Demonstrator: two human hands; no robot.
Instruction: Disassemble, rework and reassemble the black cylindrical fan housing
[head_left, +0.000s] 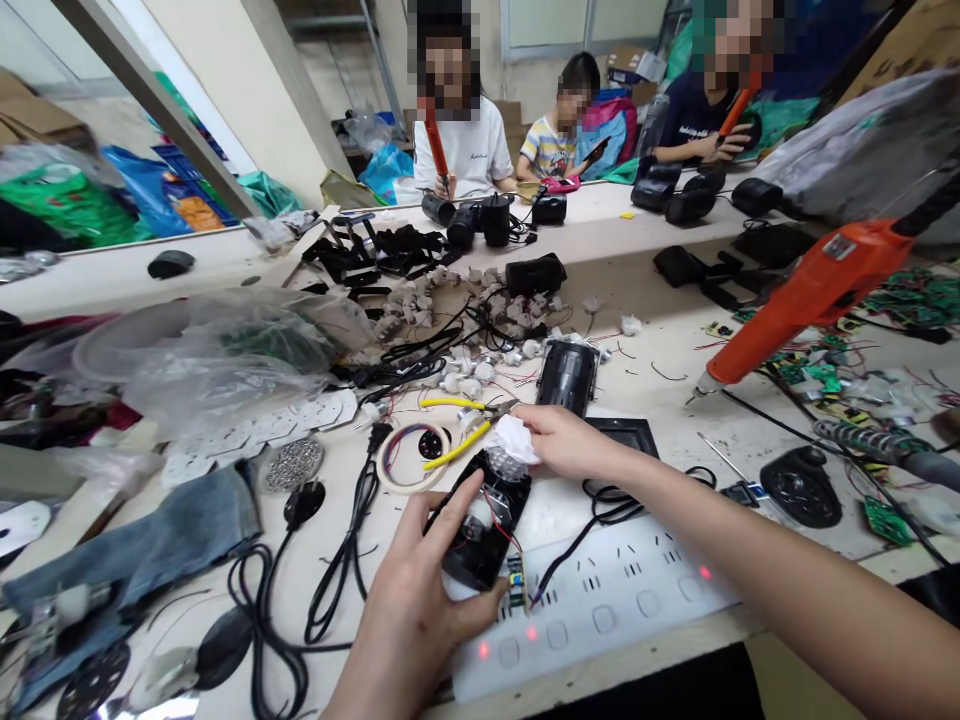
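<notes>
My left hand is wrapped round an open black plastic housing, with the thumb at its lower edge. A whitish motor-like part with red wires sits inside, and a small circuit board hangs at its lower right. My right hand pinches a crumpled white tissue or cloth against a clear, ridged round part at the housing's upper end. Just beyond lie yellow-handled pliers and a roll of tape. Below the housing is a white power strip with red lights.
An orange electric screwdriver hangs at the right over circuit boards. A black cylindrical housing stands past my right hand. Black cords, a denim cloth and a dish of screws lie at the left. Several people sit across the bench.
</notes>
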